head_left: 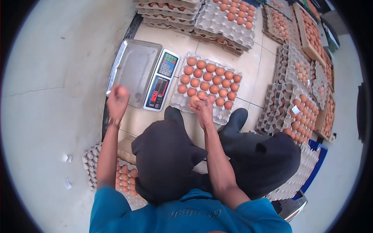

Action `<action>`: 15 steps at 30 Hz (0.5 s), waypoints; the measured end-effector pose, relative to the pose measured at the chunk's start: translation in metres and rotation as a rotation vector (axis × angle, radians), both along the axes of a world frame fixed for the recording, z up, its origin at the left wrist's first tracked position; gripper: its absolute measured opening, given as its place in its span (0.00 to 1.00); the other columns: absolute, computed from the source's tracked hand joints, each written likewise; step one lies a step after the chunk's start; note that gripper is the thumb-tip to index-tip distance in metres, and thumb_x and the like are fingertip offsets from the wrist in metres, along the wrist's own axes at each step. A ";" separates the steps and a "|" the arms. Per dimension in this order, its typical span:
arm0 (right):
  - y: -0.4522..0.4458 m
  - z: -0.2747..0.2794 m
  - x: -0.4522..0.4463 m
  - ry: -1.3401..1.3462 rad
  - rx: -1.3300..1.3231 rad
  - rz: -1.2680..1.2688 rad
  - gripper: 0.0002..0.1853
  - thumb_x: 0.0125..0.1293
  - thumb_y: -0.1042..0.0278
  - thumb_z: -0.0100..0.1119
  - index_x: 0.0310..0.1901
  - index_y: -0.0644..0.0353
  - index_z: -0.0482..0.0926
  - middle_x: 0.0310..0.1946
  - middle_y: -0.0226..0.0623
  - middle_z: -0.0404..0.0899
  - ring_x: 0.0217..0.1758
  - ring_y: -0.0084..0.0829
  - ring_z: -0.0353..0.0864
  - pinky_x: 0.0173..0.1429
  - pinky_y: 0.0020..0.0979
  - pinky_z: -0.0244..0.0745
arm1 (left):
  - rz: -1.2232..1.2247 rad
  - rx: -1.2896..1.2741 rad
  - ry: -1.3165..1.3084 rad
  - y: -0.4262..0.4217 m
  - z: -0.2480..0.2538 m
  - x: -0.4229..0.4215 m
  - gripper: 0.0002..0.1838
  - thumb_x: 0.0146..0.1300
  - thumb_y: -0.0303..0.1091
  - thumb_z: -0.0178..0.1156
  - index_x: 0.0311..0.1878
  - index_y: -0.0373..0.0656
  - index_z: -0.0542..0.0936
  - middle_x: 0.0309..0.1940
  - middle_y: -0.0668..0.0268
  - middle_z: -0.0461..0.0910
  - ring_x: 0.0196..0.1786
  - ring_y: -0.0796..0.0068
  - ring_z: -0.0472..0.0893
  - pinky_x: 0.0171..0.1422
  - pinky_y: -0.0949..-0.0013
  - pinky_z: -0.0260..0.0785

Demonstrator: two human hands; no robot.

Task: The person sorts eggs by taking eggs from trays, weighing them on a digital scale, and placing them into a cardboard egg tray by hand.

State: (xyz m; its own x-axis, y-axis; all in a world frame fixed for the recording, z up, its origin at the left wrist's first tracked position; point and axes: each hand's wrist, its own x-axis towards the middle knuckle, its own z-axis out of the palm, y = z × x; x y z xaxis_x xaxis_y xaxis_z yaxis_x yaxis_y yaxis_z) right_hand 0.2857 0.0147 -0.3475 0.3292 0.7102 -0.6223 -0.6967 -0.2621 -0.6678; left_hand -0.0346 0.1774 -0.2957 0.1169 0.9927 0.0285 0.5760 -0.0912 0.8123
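Teal shirt (176, 220) foremost, the egg tray (223, 115) slants, rows descending rightward.

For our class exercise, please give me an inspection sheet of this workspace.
Surface: pale tiled floor, bearing the scale and tray.
Job's things: digital scale with red display lit; cardboard egg tray beside it, mostly filled with brown eggs.
Clutter: paper scraps on the grey floor at left.
Hands: left hand, blurred, holds an egg near the scale pan; right hand grasps another over the tray's near part.
Cables: nothing seen.
Surroundings: stacked egg trays, wooden crate of eggs.
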 end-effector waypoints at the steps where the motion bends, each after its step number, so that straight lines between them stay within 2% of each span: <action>1: 0.002 0.000 0.003 0.185 -0.006 -0.044 0.20 0.71 0.72 0.52 0.61 0.67 0.66 0.49 0.44 0.77 0.44 0.41 0.84 0.49 0.34 0.82 | 0.002 -0.056 -0.023 -0.023 0.010 -0.022 0.25 0.60 0.26 0.68 0.60 0.37 0.74 0.52 0.61 0.79 0.56 0.70 0.79 0.62 0.67 0.72; 3: 0.006 -0.002 0.008 0.459 0.114 -0.035 0.21 0.70 0.73 0.54 0.62 0.67 0.67 0.47 0.46 0.78 0.42 0.37 0.84 0.43 0.31 0.82 | 0.025 -0.178 -0.201 -0.080 0.044 -0.055 0.21 0.63 0.20 0.63 0.59 0.36 0.74 0.54 0.62 0.78 0.56 0.72 0.78 0.63 0.69 0.71; 4: 0.006 -0.002 0.010 0.595 0.174 -0.027 0.22 0.69 0.73 0.56 0.63 0.67 0.67 0.47 0.47 0.79 0.41 0.36 0.84 0.40 0.29 0.81 | 0.077 -0.245 -0.141 -0.108 0.060 -0.074 0.18 0.67 0.23 0.60 0.59 0.35 0.75 0.55 0.60 0.79 0.57 0.71 0.78 0.65 0.68 0.69; 7: 0.004 -0.006 0.003 0.403 0.110 -0.052 0.22 0.69 0.73 0.58 0.63 0.67 0.71 0.46 0.43 0.80 0.35 0.32 0.84 0.38 0.27 0.79 | 0.206 -0.376 -0.049 -0.190 0.118 -0.110 0.16 0.71 0.31 0.57 0.58 0.32 0.76 0.55 0.57 0.80 0.58 0.68 0.78 0.66 0.66 0.68; 8: 0.002 -0.009 0.001 0.159 0.068 0.033 0.22 0.69 0.72 0.59 0.63 0.67 0.72 0.45 0.42 0.81 0.33 0.31 0.83 0.37 0.28 0.79 | 0.260 -0.382 0.019 -0.219 0.131 -0.120 0.17 0.71 0.32 0.56 0.57 0.31 0.77 0.55 0.56 0.80 0.58 0.68 0.78 0.67 0.65 0.68; 10: -0.001 -0.015 -0.005 -0.328 -0.013 0.210 0.23 0.68 0.70 0.61 0.64 0.66 0.73 0.43 0.40 0.82 0.29 0.30 0.81 0.35 0.29 0.78 | 0.323 -0.326 0.192 -0.277 0.141 -0.164 0.18 0.70 0.34 0.53 0.58 0.32 0.77 0.55 0.55 0.80 0.53 0.69 0.79 0.60 0.67 0.71; 11: -0.005 -0.018 -0.010 -0.423 0.016 0.169 0.23 0.63 0.67 0.68 0.58 0.65 0.76 0.39 0.37 0.81 0.25 0.27 0.80 0.33 0.30 0.76 | 0.456 -0.377 0.020 -0.300 0.146 -0.179 0.19 0.70 0.35 0.52 0.58 0.34 0.76 0.54 0.55 0.79 0.51 0.69 0.79 0.58 0.68 0.71; 13: -0.011 -0.010 -0.015 -0.832 -0.064 0.255 0.23 0.59 0.64 0.72 0.52 0.65 0.76 0.38 0.39 0.81 0.28 0.27 0.81 0.34 0.28 0.78 | 0.738 -0.459 -0.332 -0.343 0.159 -0.193 0.20 0.68 0.37 0.50 0.59 0.37 0.75 0.52 0.54 0.79 0.46 0.71 0.77 0.55 0.70 0.71; 14: -0.009 -0.006 -0.018 -1.037 -0.085 0.303 0.23 0.57 0.62 0.74 0.49 0.64 0.76 0.38 0.39 0.80 0.30 0.26 0.81 0.35 0.28 0.79 | 0.813 -0.430 -0.410 -0.359 0.162 -0.194 0.20 0.68 0.38 0.50 0.59 0.38 0.75 0.52 0.55 0.78 0.44 0.71 0.76 0.54 0.70 0.70; 15: -0.008 -0.014 -0.021 -1.056 -0.037 0.265 0.24 0.52 0.62 0.78 0.43 0.64 0.74 0.36 0.40 0.80 0.29 0.25 0.81 0.34 0.28 0.78 | 0.890 -0.392 -0.487 -0.370 0.170 -0.190 0.21 0.68 0.39 0.50 0.59 0.39 0.74 0.51 0.55 0.78 0.43 0.72 0.75 0.53 0.71 0.70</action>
